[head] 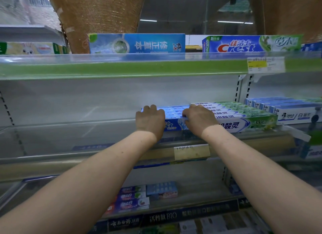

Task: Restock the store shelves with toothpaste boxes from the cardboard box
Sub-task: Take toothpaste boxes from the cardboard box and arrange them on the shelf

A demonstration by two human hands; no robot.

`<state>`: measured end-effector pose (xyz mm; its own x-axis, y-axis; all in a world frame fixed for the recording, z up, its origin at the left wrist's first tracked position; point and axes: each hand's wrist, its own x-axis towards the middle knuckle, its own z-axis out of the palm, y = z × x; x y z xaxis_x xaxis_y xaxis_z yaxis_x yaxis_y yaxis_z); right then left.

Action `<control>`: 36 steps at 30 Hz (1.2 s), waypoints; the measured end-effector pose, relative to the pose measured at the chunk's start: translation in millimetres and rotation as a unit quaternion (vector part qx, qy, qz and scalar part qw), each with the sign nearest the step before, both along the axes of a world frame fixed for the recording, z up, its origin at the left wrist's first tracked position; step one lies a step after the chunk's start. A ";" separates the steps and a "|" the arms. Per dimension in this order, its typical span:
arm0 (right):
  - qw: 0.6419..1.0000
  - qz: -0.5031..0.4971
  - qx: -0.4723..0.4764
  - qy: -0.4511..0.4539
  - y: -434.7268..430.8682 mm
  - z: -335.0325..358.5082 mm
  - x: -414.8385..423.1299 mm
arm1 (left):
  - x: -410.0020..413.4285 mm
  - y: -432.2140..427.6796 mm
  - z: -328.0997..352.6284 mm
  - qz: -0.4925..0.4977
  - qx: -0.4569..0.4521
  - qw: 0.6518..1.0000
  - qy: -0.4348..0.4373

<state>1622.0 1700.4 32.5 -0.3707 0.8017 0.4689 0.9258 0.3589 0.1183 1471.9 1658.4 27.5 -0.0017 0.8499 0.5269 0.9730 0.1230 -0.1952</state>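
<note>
My left hand (150,119) and right hand (200,119), fingers curled gripping blue cardboard toothpaste boxes (174,111), pale metal shelf (52,136) front edge, white-green cardboard toothpaste boxes (244,119) touching alongside

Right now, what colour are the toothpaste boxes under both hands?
Blue toothpaste boxes, with a whitish graphic on the front face; the head view shows it.

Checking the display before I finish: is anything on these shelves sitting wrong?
Yes. The blue box on the top shelf is upside down: its lettering reads inverted, while the Crest box to its right reads upright.
</note>
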 end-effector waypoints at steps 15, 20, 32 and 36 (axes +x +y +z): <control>0.999 -0.015 -0.033 0.020 -44.2 20.3 5.2 | 16.4 -9.5 25.0 -0.078 -0.054 0.994 -0.060; 0.996 -0.084 -0.002 0.039 -89.6 10.7 39.2 | 33.6 -30.5 23.7 -0.204 -0.011 0.977 -0.062; 0.925 -0.368 -0.077 0.063 -276.3 -56.9 102.6 | 132.3 -137.3 -42.4 -0.497 -0.109 0.860 -0.031; 0.885 -0.446 -0.109 0.080 -361.2 -86.7 106.8 | 164.2 -206.3 -75.2 -0.585 -0.147 0.797 -0.012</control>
